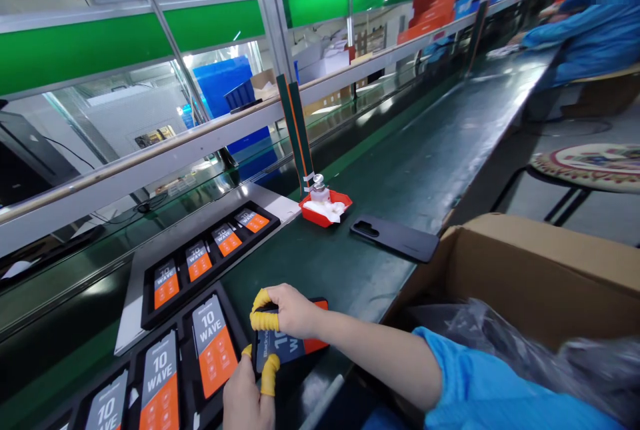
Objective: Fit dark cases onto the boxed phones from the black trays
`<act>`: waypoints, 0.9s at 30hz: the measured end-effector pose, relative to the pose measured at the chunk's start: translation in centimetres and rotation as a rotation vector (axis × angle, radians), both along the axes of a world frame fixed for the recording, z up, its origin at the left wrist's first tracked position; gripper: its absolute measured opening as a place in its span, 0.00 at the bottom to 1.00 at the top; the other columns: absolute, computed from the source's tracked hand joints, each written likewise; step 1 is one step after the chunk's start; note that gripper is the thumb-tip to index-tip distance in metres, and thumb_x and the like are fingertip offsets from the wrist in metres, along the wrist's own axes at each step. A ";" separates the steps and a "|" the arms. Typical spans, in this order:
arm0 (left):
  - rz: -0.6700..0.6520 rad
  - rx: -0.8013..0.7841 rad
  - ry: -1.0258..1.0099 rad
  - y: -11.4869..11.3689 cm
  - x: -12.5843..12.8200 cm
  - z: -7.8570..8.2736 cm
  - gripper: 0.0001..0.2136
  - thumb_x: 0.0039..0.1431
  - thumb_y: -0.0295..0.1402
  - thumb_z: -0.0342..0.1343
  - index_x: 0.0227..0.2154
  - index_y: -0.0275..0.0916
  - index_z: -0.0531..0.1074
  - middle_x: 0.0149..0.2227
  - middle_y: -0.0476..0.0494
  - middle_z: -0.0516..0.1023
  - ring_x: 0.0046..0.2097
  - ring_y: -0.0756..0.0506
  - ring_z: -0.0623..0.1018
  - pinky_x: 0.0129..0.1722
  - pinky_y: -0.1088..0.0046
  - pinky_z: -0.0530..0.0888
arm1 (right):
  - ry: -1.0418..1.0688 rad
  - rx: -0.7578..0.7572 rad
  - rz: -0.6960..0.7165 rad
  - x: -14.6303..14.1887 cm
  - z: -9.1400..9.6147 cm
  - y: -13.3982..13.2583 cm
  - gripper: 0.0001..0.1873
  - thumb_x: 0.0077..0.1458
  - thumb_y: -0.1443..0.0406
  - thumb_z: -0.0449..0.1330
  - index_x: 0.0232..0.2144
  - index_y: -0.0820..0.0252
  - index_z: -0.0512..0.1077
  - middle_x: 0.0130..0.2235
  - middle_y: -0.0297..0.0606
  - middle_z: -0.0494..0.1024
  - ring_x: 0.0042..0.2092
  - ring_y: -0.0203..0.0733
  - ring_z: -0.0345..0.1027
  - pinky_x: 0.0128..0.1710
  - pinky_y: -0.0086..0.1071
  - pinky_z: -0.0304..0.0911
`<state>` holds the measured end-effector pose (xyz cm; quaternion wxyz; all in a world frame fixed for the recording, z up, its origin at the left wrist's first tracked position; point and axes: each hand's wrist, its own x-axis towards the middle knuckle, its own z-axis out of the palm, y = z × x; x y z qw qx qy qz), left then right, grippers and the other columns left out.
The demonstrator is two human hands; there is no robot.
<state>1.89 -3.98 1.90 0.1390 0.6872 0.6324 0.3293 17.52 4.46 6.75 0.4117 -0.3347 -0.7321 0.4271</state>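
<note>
My left hand point(249, 393) and my right hand point(296, 312), both with yellow finger cots, are closed on one smartphone point(291, 347) at the near edge of the green bench. The phone's grey and orange face reads "10 WAVE". My right fingers grip its upper left corner; my left thumb and finger pinch the lower left end. Left of my hands, a black tray point(188, 367) holds several phones with the same printed face, such as the nearest phone point(215, 343). Behind it lies a second black tray point(148, 303) with more of these phones. A black phone case point(400, 241) rests beyond my right forearm.
A red dish point(323, 218) with a pump bottle point(319, 190) and white wipes stands beside a metal post point(295, 130). On the right is an open cardboard box point(545, 263) with clear plastic. A stool point(595, 163) and a person in blue point(595, 37) are farther off.
</note>
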 end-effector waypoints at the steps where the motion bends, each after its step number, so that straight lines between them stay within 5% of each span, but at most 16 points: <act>1: 0.007 -0.008 0.015 -0.1 0.0 0.0 0.17 0.54 0.45 0.45 0.38 0.36 0.66 0.25 0.40 0.74 0.30 0.39 0.75 0.31 0.66 0.69 | -0.003 -0.018 -0.009 -0.1 0.0 0.0 0.11 0.41 0.60 0.64 0.27 0.61 0.73 0.31 0.34 0.75 0.35 0.39 0.68 0.35 0.30 0.63; 5: -0.010 -0.058 -0.047 -0.1 0.2 0.6 0.19 0.54 0.46 0.45 0.40 0.36 0.66 0.25 0.42 0.74 0.28 0.40 0.74 0.34 0.65 0.69 | 0.061 -0.125 0.200 0.9 -0.1 0.8 0.19 0.42 0.56 0.63 0.35 0.62 0.72 0.36 0.38 0.75 0.40 0.41 0.68 0.41 0.33 0.63; 9: -0.053 -0.111 -0.200 0.2 0.6 1.5 0.22 0.54 0.48 0.46 0.44 0.36 0.64 0.35 0.40 0.76 0.37 0.40 0.75 0.40 0.65 0.69 | 0.293 -0.244 0.414 2.9 -0.7 1.6 0.35 0.47 0.45 0.55 0.48 0.64 0.65 0.49 0.46 0.70 0.51 0.44 0.63 0.52 0.39 0.58; 14: -0.139 -0.154 -0.290 0.5 0.7 1.8 0.27 0.49 0.48 0.53 0.47 0.34 0.63 0.43 0.37 0.75 0.45 0.39 0.73 0.48 0.62 0.67 | 0.044 -0.153 0.233 3.1 -1.9 1.2 0.26 0.49 0.53 0.58 0.47 0.65 0.67 0.49 0.45 0.70 0.50 0.43 0.64 0.52 0.40 0.58; 21: -0.343 -0.294 -0.621 -0.5 0.0 0.7 0.41 0.37 0.56 0.58 0.52 0.34 0.61 0.50 0.33 0.69 0.51 0.34 0.69 0.51 0.58 0.66 | 0.113 -0.177 0.163 0.9 -3.2 0.7 0.19 0.44 0.61 0.62 0.40 0.63 0.70 0.42 0.42 0.75 0.43 0.41 0.69 0.46 0.37 0.65; 27: 0.045 -0.151 -0.434 0.3 -1.2 0.4 0.21 0.51 0.46 0.51 0.41 0.33 0.69 0.40 0.36 0.75 0.44 0.38 0.73 0.46 0.60 0.68 | 0.034 0.041 -0.009 0.5 -2.1 -0.2 0.18 0.46 0.59 0.60 0.41 0.60 0.71 0.43 0.40 0.74 0.44 0.42 0.68 0.46 0.36 0.63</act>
